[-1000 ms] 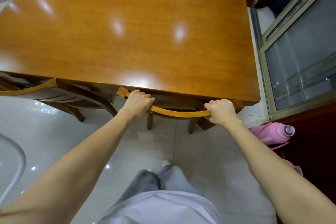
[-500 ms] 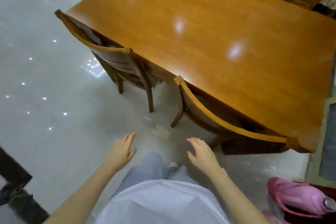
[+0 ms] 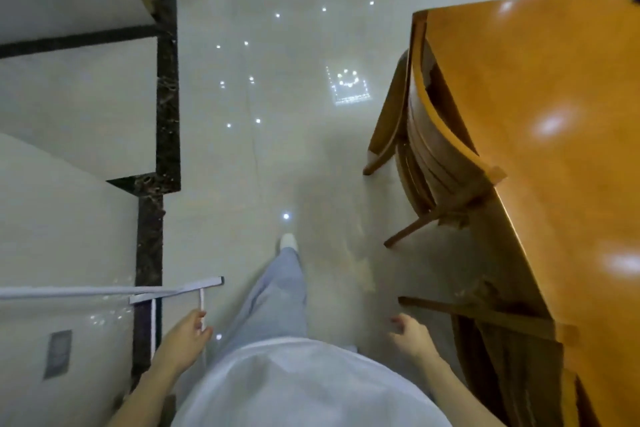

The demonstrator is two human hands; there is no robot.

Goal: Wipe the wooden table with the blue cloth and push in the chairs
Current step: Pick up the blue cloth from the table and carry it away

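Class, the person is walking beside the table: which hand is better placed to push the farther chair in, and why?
Right, probably. The right hand hangs empty on the side of the wooden table and the farther chair. The left hand is on the side away from them.

left hand (image 3: 185, 340): empty, loosely open, low | right hand (image 3: 410, 334): empty, fingers spread | wooden table (image 3: 540, 149): at right | chair (image 3: 426, 135): tucked under table edge | floor (image 3: 277, 114): glossy tile

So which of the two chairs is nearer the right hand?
The near chair at the bottom, its top rail just beside the right hand. The other chair stands farther ahead along the table.
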